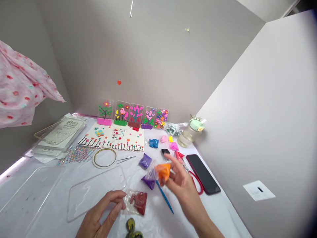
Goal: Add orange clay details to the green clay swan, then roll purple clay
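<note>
My right hand pinches a small plastic packet of orange clay between thumb and fingers, raised over the table. My left hand is curled low, its fingertips at the left edge of a clear packet of dark red clay on the cloth. Between the hands lie packets of purple clay and darker purple clay, plus a blue pointed tool. A clear phone case lies flat beyond my left hand. Dark olive lumps sit at the near edge.
Red-handled scissors and a phone lie right. Behind are tweezers, a tape roll, loose gems, more clay packets, a drawing, decorated cases against the wall and a water bottle.
</note>
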A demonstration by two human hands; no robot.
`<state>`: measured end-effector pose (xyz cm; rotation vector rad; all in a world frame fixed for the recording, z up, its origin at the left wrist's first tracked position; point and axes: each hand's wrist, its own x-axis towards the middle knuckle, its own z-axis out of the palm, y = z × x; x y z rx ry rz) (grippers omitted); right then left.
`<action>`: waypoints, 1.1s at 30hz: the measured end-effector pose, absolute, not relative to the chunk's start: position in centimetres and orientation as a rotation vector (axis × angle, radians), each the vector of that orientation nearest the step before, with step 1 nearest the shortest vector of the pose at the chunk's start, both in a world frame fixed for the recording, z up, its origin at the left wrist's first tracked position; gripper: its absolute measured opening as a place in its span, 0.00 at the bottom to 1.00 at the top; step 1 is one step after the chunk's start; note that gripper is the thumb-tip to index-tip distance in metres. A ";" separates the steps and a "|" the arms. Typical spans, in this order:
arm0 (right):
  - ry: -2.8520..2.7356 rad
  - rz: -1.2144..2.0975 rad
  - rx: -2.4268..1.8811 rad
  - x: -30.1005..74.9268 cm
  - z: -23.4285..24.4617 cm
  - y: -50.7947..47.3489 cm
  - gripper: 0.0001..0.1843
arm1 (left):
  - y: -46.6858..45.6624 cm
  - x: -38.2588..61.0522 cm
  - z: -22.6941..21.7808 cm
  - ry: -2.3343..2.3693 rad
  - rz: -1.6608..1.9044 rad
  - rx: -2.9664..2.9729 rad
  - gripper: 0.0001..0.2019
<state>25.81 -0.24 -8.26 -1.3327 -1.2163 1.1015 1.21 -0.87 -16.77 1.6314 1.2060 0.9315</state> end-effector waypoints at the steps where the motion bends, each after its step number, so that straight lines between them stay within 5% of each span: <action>1: -1.137 1.255 -1.283 25.1 -8.5 -1.4 0.28 | -1.0 1.4 -16.6 1.209 0.964 1.614 0.12; 12: -1.033 1.699 -0.949 21.7 -12.4 -4.4 0.25 | -2.0 2.1 -15.1 1.046 0.961 1.394 0.14; 22: -1.518 1.193 -1.234 22.2 -10.9 -5.0 0.05 | -1.7 2.1 -14.1 1.083 0.900 1.157 0.19; 33: -1.844 0.896 -1.203 23.2 -11.9 -5.6 0.07 | -1.5 2.2 -15.6 0.751 0.550 1.202 0.14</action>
